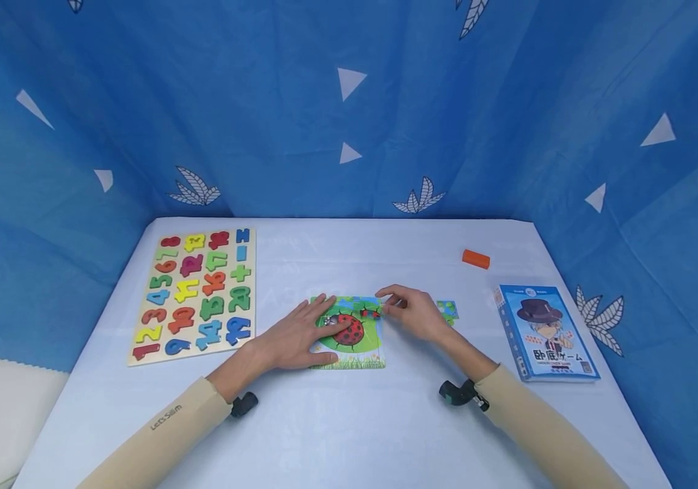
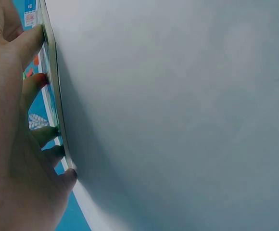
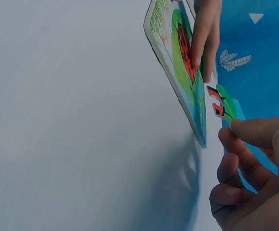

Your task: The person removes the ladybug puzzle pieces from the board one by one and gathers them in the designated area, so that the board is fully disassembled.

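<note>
Blue curtain [image 1: 287, 109] backs our white surface [image 1: 349, 435]. Right hand [image 1: 416, 315] pinches the puzzle piece [image 3: 230, 106] near the far right corner of the ladybug board [image 1: 355, 364]; left hand [image 1: 297, 334] lies spread on that board, gripping nothing. Piece looks light, stiff, thin; we'd hold its rim. We see room toward the far edge; number board [image 1: 162, 356] left, game box [image 1: 547, 333] right.

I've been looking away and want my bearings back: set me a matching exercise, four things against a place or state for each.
1. left hand
2. right hand
3. orange block
4. number board

A. pinches a green-and-red puzzle piece
B. bears coloured numerals
C. rests on the ladybird puzzle
D. lies farther back than the blue box

Pairs: 1-C, 2-A, 3-D, 4-B
</note>
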Demonstrator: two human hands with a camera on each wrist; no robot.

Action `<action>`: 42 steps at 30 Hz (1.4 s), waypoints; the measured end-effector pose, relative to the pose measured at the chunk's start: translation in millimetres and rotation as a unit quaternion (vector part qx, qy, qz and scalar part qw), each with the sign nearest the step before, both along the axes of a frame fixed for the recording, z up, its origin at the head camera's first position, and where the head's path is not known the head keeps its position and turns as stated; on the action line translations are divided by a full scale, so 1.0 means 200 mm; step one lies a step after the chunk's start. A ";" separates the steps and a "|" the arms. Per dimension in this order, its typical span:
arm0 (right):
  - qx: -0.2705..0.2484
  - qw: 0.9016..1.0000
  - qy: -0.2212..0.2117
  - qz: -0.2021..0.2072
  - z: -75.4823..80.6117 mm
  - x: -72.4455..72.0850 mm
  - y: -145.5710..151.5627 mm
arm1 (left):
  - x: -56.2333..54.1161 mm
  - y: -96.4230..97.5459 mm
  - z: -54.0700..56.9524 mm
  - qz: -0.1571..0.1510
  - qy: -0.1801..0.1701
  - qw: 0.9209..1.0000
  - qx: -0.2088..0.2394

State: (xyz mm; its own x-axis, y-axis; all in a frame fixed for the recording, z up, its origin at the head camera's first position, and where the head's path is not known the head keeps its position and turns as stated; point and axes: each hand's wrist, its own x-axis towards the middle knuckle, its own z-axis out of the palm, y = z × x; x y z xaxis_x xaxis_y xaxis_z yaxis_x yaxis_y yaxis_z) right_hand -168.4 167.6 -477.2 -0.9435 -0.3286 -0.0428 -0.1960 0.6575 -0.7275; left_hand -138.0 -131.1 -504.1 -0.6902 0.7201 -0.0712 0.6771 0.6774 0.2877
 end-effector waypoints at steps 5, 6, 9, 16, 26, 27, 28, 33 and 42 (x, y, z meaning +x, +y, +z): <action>-0.002 1.000 0.001 -0.015 0.00 0.00 0.08 | 0.00 0.00 0.00 -0.002 0.000 1.000 0.001; -0.001 1.000 0.003 -0.018 0.00 0.00 0.10 | 0.00 0.00 0.00 -0.003 0.000 1.000 0.002; -0.002 0.999 -0.002 -0.033 0.01 0.00 0.13 | 0.00 0.00 0.01 -0.005 0.002 1.000 0.003; 0.006 0.999 -0.009 -0.051 0.01 -0.02 0.21 | 0.01 0.00 0.01 -0.004 0.003 1.000 0.003; 0.021 0.998 -0.024 -0.053 0.03 -0.04 0.30 | 0.01 0.00 0.01 -0.004 0.004 1.000 -0.001; 0.022 0.998 -0.028 -0.051 0.03 -0.05 0.31 | 0.01 0.00 0.01 -0.004 0.004 1.000 -0.001; 0.023 0.998 -0.033 -0.049 0.04 -0.05 0.32 | 0.01 0.00 0.01 -0.003 0.004 1.000 -0.003; 0.033 0.997 -0.052 -0.040 0.04 -0.08 0.37 | 0.01 0.00 0.00 -0.003 0.004 1.000 -0.005; 0.067 0.994 -0.072 -0.037 0.03 -0.11 0.41 | 0.01 0.00 0.01 -0.006 0.006 1.000 -0.002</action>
